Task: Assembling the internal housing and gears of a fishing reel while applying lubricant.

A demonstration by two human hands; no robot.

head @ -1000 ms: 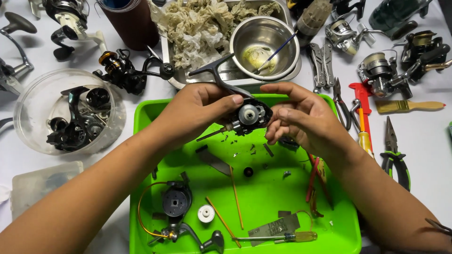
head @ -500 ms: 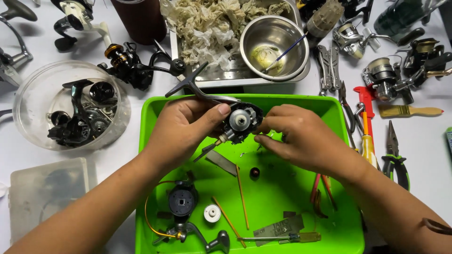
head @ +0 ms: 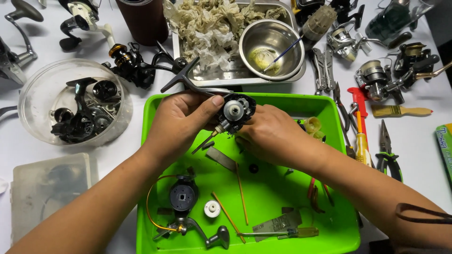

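My left hand (head: 181, 120) grips a black fishing reel body (head: 234, 112) above the far part of a bright green tray (head: 278, 202), thumb across its top. The reel's round silver gear faces up, and its long foot sticks out to the far left. My right hand (head: 268, 134) is closed on the reel's lower right side, fingertips under it. In the tray lie a black rotor piece (head: 183, 196) with a handle, a small white disc (head: 212, 208), thin orange sticks, a metal blade and a small screwdriver (head: 282, 232).
A metal tray holds crumpled tissues (head: 212, 28) and a steel bowl (head: 271, 42) with a brush. A clear round tub (head: 70, 103) of reel parts sits left. Other reels, pliers (head: 388, 148), screwdrivers and a wooden brush (head: 400, 111) lie right. A clear lidded box (head: 49, 188) is near left.
Both hands and the reel have shifted slightly toward the tray's far edge and closed in together. My right hand now touches the reel's side instead of hovering beside it.
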